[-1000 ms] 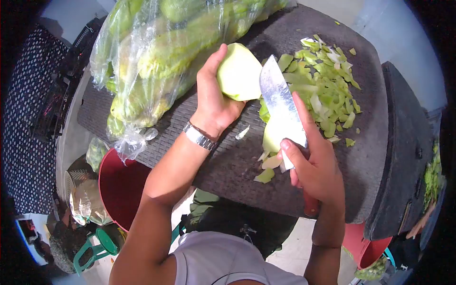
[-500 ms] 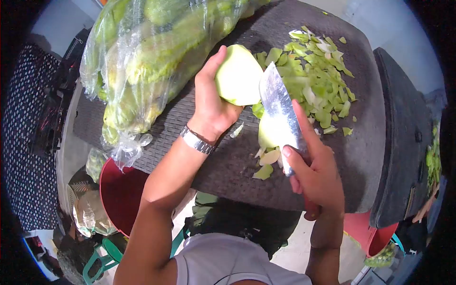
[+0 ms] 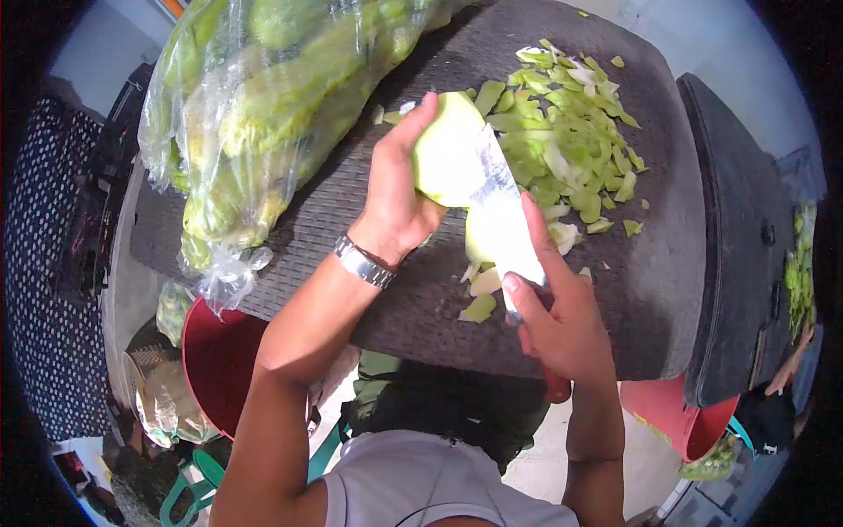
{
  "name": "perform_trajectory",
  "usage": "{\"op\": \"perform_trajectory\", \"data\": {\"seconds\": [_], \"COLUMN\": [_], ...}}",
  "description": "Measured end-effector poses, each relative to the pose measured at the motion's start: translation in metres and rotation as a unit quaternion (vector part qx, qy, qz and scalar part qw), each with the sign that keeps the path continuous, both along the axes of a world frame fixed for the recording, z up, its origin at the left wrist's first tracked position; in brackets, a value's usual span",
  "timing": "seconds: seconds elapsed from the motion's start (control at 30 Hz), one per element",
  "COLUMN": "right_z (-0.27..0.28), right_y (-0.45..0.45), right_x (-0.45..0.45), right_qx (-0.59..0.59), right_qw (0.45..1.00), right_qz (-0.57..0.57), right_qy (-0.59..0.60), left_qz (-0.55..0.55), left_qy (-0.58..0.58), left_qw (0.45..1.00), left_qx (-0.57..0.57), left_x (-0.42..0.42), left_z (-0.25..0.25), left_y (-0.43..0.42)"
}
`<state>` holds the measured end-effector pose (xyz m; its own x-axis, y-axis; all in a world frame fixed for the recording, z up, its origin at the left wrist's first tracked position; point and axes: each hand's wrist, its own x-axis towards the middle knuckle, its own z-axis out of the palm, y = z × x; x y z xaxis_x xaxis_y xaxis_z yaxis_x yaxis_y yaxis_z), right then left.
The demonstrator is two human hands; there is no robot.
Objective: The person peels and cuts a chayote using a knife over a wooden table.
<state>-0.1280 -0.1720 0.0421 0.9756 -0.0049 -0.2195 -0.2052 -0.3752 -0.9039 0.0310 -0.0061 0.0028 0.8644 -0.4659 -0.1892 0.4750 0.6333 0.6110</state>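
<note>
My left hand (image 3: 395, 189) holds a peeled, pale green fruit (image 3: 452, 154) from its left side, with the thumb along the top edge. Its exact kind is unclear. My right hand (image 3: 562, 321) is closed around a broad-bladed knife (image 3: 509, 206) with a reddish handle, index finger stretched along the blade. The blade's tip overlaps the right side of the fruit. Partly hidden under the blade lies another pale green piece (image 3: 478, 237) on the dark textured tabletop (image 3: 421, 307). A heap of green peelings (image 3: 571, 149) spreads to the right.
A clear plastic bag of green produce (image 3: 272, 114) fills the table's upper left. Below the left edge stands a red bucket (image 3: 224, 351); another red container (image 3: 676, 413) is at lower right. A dark chair back (image 3: 738, 246) borders the table's right side.
The knife has moved up and left, bringing its blade over the right side of the fruit. My left hand and the fruit have shifted slightly right and down.
</note>
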Motion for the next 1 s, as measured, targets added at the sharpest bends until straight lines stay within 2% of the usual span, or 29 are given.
{"op": "perform_trajectory", "data": {"seconds": [0.1,0.4,0.6,0.7,0.93,1.0], "right_z": [-0.006,-0.016,-0.024,-0.029,-0.014,0.001], "right_y": [0.001,0.005,0.003,-0.003,-0.011,-0.01], "right_x": [0.0,0.003,0.001,0.0,0.0,-0.002], "right_qx": [0.013,0.031,0.066,0.043,0.083,0.042], "right_qw": [1.0,0.999,0.997,0.997,0.996,0.998], "right_qz": [0.004,-0.003,-0.01,0.002,0.007,0.005], "right_qy": [-0.012,-0.037,-0.036,-0.063,0.029,0.042], "left_qz": [0.012,-0.044,-0.028,-0.035,-0.045,-0.045], "left_qy": [0.0,-0.043,-0.026,-0.025,-0.015,-0.022], "left_qw": [1.0,0.998,0.997,0.998,0.998,0.998], "left_qx": [0.006,0.019,0.06,0.048,0.048,0.03], "left_x": [-0.002,-0.008,-0.009,-0.009,-0.007,-0.006], "left_z": [0.001,0.002,-0.001,0.0,-0.002,-0.002], "left_y": [-0.003,-0.007,-0.009,-0.008,-0.008,-0.007]}}
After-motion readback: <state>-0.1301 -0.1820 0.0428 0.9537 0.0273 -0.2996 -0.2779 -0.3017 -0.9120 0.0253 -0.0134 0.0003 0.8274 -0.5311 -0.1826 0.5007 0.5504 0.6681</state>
